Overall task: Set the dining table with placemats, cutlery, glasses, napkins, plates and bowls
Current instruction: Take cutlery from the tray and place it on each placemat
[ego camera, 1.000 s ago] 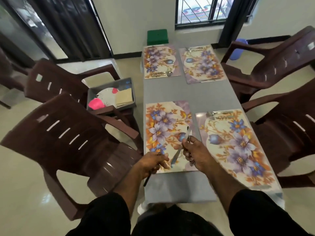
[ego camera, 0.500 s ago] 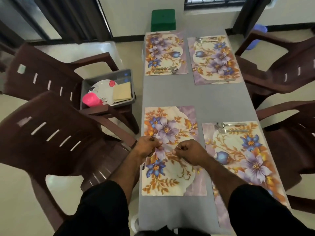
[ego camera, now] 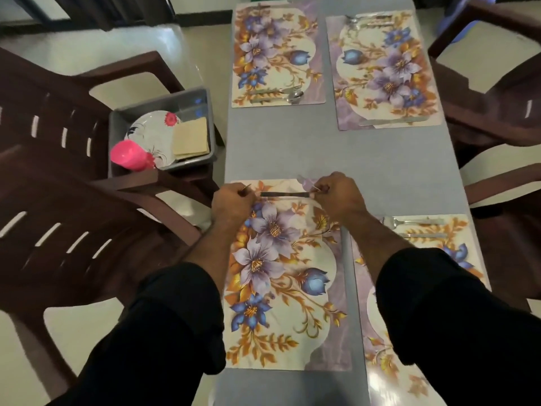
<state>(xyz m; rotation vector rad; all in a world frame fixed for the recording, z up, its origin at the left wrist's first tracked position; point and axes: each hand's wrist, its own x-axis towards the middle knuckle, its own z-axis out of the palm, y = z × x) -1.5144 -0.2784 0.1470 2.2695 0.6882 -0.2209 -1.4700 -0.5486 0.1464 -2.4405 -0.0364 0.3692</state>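
Holding a knife point(ego camera: 284, 194) between us, we have both hands at the far edge of the near-left placemat point(ego camera: 281, 276). Our left hand point(ego camera: 232, 205) is clenched around the knife's left end, with a thin pointed tip sticking out above the knuckles; whether that is a second piece of cutlery we cannot tell. Our right hand point(ego camera: 339, 197) pinches the knife's right end between curled fingers. The knife lies crosswise along that far edge, level with the mat; whether it touches the mat we cannot tell.

Right of this placemat, just beside it on the grey table point(ego camera: 380, 165), lies a second floral placemat point(ego camera: 409, 288), partly under our right sleeve, with a fork point(ego camera: 409, 222) and another piece of cutlery along its far edge. Beyond our placemat, two more mats sit side by side: the far-left mat point(ego camera: 278, 54) carries a fork and spoon point(ego camera: 281, 95) along its near edge, the far-right mat point(ego camera: 383, 68) has cutlery at its far and near edges.

Left of the near-left placemat, on a brown chair point(ego camera: 58, 200), stands a grey tub point(ego camera: 120, 124) holding a flowered plate point(ego camera: 149, 136), a pink cup point(ego camera: 128, 155) and folded tan napkins point(ego camera: 191, 139).
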